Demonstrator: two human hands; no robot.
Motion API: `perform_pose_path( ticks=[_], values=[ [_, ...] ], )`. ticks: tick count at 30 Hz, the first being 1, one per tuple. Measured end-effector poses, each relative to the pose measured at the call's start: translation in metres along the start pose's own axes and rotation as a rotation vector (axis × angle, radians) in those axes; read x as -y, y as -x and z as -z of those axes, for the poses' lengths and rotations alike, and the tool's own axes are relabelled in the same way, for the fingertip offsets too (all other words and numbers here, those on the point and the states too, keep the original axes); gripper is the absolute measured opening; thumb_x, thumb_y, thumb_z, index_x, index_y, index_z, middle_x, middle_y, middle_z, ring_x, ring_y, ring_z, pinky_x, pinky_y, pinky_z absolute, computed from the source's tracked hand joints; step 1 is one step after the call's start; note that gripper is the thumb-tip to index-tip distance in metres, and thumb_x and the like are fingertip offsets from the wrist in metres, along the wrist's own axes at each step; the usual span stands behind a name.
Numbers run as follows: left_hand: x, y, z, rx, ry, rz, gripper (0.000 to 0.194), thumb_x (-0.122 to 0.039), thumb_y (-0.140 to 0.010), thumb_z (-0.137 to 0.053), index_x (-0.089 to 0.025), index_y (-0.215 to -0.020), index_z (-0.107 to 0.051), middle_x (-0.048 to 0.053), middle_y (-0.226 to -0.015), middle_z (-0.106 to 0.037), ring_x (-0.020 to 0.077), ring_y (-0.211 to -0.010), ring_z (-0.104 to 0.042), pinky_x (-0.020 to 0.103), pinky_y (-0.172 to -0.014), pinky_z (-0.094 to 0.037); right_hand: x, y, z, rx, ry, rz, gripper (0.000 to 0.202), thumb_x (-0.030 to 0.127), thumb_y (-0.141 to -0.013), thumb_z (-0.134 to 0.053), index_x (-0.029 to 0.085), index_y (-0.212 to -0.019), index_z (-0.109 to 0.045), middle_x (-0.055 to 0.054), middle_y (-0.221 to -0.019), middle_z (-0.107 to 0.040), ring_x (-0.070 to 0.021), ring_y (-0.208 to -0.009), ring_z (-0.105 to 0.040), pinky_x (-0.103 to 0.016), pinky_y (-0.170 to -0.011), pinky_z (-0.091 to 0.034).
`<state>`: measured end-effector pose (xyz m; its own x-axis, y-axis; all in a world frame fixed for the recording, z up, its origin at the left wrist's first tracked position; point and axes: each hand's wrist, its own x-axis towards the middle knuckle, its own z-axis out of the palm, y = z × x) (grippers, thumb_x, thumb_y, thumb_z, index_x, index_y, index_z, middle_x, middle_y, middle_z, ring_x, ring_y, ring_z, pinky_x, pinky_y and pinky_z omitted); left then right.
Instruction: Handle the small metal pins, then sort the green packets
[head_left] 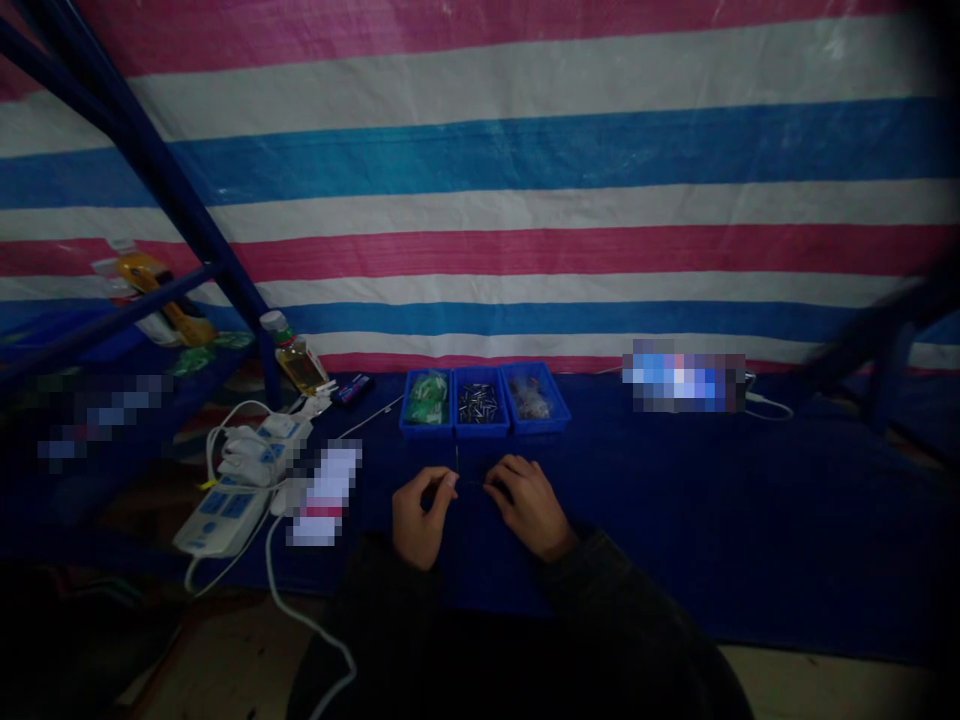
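Observation:
My left hand [421,515] is closed in a pinch, and a thin, needle-like piece [457,458] stands up from its fingertips. To its right, my right hand [529,508] is also pinched, with its fingertips turned toward the left hand. A faint thin shape shows at those fingertips, too small and dark to name. Just beyond the hands sit three blue trays side by side. The left tray [406,420] holds green and clear bits, the middle tray [480,431] small metal pins, and the right tray [559,424] clear plastic-looking pieces.
A white power strip [202,525] with plugs and cables lies at the left, beside a blurred-out phone-like panel [326,495]. Behind them stands a bottle of yellowish liquid [300,365]. A lit, blurred-out device [682,378] rests at the back right. Blue frame bars [161,180] slant at the left.

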<state>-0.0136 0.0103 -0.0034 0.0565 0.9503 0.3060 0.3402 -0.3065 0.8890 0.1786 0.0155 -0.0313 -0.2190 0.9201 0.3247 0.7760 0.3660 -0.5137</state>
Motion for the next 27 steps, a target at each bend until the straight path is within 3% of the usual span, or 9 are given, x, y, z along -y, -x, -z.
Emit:
perform_pose_path(
  ticks=[3,10,19,27],
  values=[
    [0.000,0.001,-0.001,0.028,-0.019,-0.019,0.018,-0.030,-0.097,-0.060,-0.017,-0.092,-0.072,0.002,-0.076,-0.070,0.0167,-0.073,-0.067,0.026,-0.071,-0.050,-0.003,0.002,0.001,-0.033,-0.073,0.009,0.011,0.013,-0.095,-0.063,0.022,-0.088,-0.065,-0.003,-0.095,-0.069,-0.0221,-0.090,-0.063,-0.037,-0.083,-0.041],
    [-0.001,0.000,-0.004,0.032,-0.141,-0.147,0.015,-0.025,-0.095,-0.063,-0.020,-0.104,-0.075,0.007,-0.103,-0.073,0.0200,-0.091,-0.067,0.029,-0.075,-0.051,0.003,0.011,0.008,-0.127,-0.318,0.062,0.012,0.016,-0.099,-0.057,0.023,-0.094,-0.065,-0.002,-0.091,-0.071,-0.0200,-0.087,-0.068,-0.032,-0.082,-0.049],
    [0.000,0.002,-0.005,0.204,-0.142,-0.091,0.011,-0.024,-0.094,-0.065,-0.021,-0.095,-0.076,0.003,-0.090,-0.077,0.0176,-0.078,-0.069,0.028,-0.070,-0.051,0.008,0.014,0.006,-0.178,-0.380,0.124,0.013,0.020,-0.100,-0.056,0.024,-0.094,-0.068,-0.003,-0.087,-0.072,-0.0196,-0.081,-0.070,-0.031,-0.078,-0.053],
    [-0.002,0.002,-0.005,0.213,-0.160,-0.089,0.015,-0.028,-0.096,-0.063,-0.020,-0.091,-0.075,0.004,-0.090,-0.077,0.0188,-0.082,-0.071,0.027,-0.072,-0.051,0.013,0.019,0.009,-0.204,-0.391,0.145,0.012,0.020,-0.099,-0.057,0.024,-0.102,-0.068,-0.004,-0.094,-0.072,-0.0193,-0.086,-0.070,-0.030,-0.078,-0.054]
  ],
)
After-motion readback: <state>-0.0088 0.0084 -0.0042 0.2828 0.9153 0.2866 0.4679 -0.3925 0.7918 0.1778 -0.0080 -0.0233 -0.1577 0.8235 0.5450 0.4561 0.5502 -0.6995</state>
